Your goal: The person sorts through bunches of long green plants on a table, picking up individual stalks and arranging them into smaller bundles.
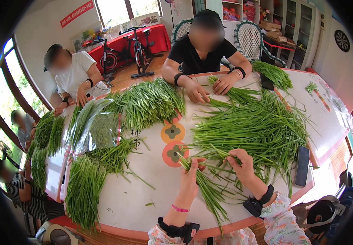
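Note:
My left hand (pixel 190 178) is closed around a small bunch of garlic chives (pixel 210 192). Its pale ends point up and away from me, and its leaves hang down to the right over the table's near edge. Just to the right, my right hand (pixel 244 166) pinches a few chive stalks (pixel 219 152) between thumb and fingers. Beyond and beside that hand spreads a big loose heap of chives (pixel 250 124). Neat stacks of chives lie on the left, one near (pixel 84 190) and one farther back (pixel 150 104).
A dark phone (pixel 301 166) lies right of the heap. Clear plastic bags (pixel 99 128) rest among the left stacks. Across the white table (pixel 144 204), a person in black (pixel 205 53) handles chives. Another in white (pixel 76 71) works at far left. A chair (pixel 321 212) stands at near right.

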Available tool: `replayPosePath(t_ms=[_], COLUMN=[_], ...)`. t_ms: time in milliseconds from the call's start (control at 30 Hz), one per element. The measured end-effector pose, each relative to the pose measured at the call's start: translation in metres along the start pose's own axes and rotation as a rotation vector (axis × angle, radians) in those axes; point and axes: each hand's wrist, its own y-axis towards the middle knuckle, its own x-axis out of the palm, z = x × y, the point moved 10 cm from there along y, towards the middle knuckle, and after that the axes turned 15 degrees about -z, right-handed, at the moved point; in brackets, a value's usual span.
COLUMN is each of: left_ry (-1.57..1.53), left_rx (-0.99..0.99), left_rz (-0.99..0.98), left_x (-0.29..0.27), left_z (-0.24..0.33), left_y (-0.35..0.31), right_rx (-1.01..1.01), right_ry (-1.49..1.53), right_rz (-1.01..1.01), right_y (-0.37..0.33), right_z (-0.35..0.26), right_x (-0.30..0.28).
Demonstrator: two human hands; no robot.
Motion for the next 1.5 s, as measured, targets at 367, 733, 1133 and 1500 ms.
replayPosePath(t_ms=[367, 733, 1133, 1500], left_ry=[-0.013, -0.388, -0.497, -0.783], left_rx=[-0.167, -0.11, -0.095, 0.01], left_rz=[-0.253, -0.098, -0.062, 0.033], left_x=[0.036, -0.001, -0.006, -0.021], left_z=[-0.001, -0.011, -0.017, -0.019], left_y=[-0.005, 0.003, 0.003, 0.005], right_rx=[-0.034, 0.23, 0.246, 0.224], right_ry=[0.084, -0.029, -0.008, -0.211], right_rz=[-0.279, -0.288, -0.231, -0.028], right_y=[0.006, 0.0, -0.003, -0.001], right_z=[-0.019, 0.007, 0.017, -0.002], right_x=[0.024, 0.026, 0.023, -0.013])
